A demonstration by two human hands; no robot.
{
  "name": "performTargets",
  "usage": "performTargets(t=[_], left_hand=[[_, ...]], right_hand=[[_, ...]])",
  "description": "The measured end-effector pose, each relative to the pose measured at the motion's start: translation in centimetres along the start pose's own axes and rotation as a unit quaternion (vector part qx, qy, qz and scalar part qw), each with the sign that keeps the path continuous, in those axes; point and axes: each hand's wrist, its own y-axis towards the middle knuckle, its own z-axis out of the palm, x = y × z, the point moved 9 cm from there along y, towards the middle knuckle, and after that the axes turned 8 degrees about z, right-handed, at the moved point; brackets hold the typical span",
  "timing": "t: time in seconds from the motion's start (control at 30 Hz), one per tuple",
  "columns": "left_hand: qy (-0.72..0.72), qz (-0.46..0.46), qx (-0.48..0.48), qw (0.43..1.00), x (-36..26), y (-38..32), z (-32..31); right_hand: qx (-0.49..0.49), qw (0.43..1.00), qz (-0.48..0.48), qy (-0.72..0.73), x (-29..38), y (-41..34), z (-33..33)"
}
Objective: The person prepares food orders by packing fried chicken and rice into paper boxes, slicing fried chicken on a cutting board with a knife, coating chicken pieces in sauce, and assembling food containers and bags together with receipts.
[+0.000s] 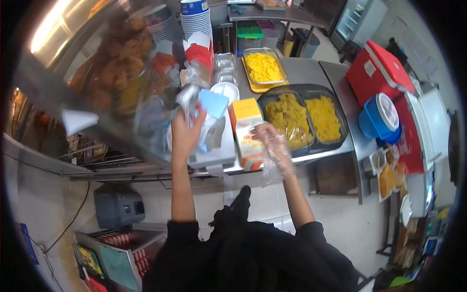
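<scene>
My left hand [188, 126], bare, is raised over the left part of the counter. A blurred silvery object [188, 98] runs up from between its thumb and fingers; its exact kind is unclear. Just right of those fingers is a light-blue square sheet [214, 103]. My right hand [271, 140] wears a loose, clear plastic glove. Its fingers are curled at the right side of a yellow, white and orange carton [246, 133]; whether they touch it I cannot tell. Beside that hand lies a black two-part tray [325, 141] with yellow mashed-looking food [288, 113].
Behind stand a glass dish of yellow food [265, 67], a white bowl [227, 88], red cartons [199, 51] and stacked paper cups [196, 22]. A glass display case with fried food [120, 62] borders the left. Rightward are a red cooler [377, 73] and a blue bucket [373, 116].
</scene>
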Motion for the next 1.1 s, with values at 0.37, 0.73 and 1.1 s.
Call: performTargets(t=[0.37,0.73,1.1], left_hand=[[0.426,-0.127,0.272,0.854,25.4,21.8,10.6],[0.238,-0.265,0.173,0.918,26.1,18.2,9.2],[0.386,-0.127,0.115,0.906,20.3,19.4,7.3]], right_hand=[[0.078,0.994,0.063,-0.030,2.1,18.6,-4.5],[0.217,0.896,-0.192,-0.337,-6.3,32.5,10.2],[0.222,0.897,-0.184,-0.336,-5.9,32.9,15.1]])
